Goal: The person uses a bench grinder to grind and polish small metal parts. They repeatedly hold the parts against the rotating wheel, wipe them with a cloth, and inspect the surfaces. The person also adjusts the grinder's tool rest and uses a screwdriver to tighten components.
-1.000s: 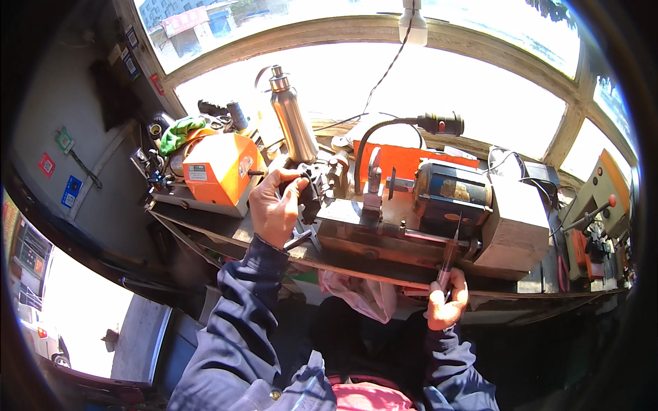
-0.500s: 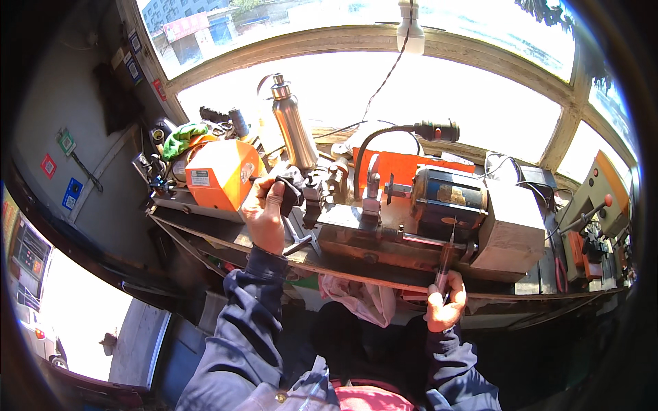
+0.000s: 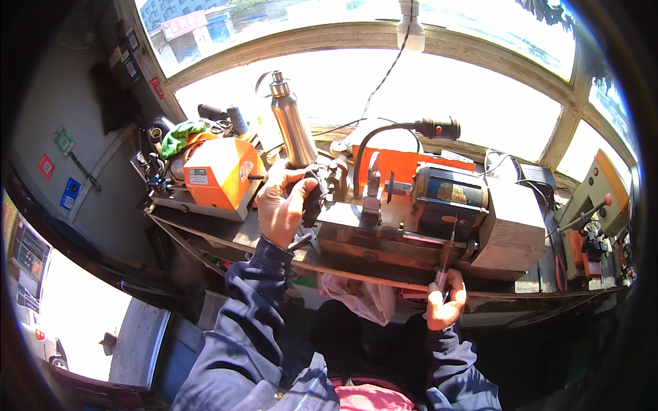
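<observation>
A small bench machine (image 3: 356,233) with a metal clamp (image 3: 336,179) and a dark blue motor (image 3: 449,198) sits before me. My left hand (image 3: 281,205) pinches a dark piece (image 3: 308,188) against the left clamp area; its exact shape is unclear. A black-handled lever partly shows below that hand. Low at the machine's front right, my right hand (image 3: 445,301) grips a slender pointed tool (image 3: 447,257), tip upward. An orange-cased machine (image 3: 216,178) stands left of my left hand, and a steel bottle (image 3: 291,127) rises behind it.
At the back left are a green cloth (image 3: 179,137) and small tools. A flexible-necked lamp (image 3: 439,128) arches over the machine. Another lever machine (image 3: 593,205) stands at the right. A pink bag (image 3: 360,298) hangs under the bench, and a bulb (image 3: 411,38) hangs by the window.
My left hand and the dark piece drew left from the clamp half a second ago, and are now back to the right against it. My right hand has barely moved.
</observation>
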{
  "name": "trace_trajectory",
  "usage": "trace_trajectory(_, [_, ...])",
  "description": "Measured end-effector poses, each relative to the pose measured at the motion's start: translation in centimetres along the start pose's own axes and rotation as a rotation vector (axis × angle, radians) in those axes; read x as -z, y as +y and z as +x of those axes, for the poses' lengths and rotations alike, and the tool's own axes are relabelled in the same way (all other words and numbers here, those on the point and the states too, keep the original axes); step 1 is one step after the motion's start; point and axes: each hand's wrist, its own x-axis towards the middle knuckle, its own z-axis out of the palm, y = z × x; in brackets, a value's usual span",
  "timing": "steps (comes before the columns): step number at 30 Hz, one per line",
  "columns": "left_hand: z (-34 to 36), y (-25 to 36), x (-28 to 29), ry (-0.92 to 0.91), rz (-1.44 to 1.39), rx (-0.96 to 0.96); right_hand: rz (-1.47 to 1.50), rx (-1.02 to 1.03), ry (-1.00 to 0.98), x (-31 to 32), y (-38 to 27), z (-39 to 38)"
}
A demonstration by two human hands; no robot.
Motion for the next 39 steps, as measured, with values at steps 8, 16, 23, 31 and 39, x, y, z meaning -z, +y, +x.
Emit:
trace_trajectory(8, [-1.6,0.5,-1.2,0.241,0.364,-0.233,-0.002,0.071,0.012,-0.2,0.7,0.1])
trace_trajectory(16, [-2.0,-0.5,0.8,0.115,0.118,-0.302,0.014,0.020,-0.001,0.0,0.6,0.2])
trace_trajectory(23, [-0.6,-1.4,1.8,0.314,-0.053,-0.154,-0.018,0.088,0.019,-0.1,0.7,0.2])
trace_trajectory(31, [-1.2,-0.2,-0.4,0.145,0.363,-0.314,-0.008,0.078,0.008,0.1,0.5,0.1])
trace_trajectory(39, [-1.8,-0.1,-0.2,0.132,0.268,-0.265,-0.025,0.099,0.047,-0.3,0.6,0.2])
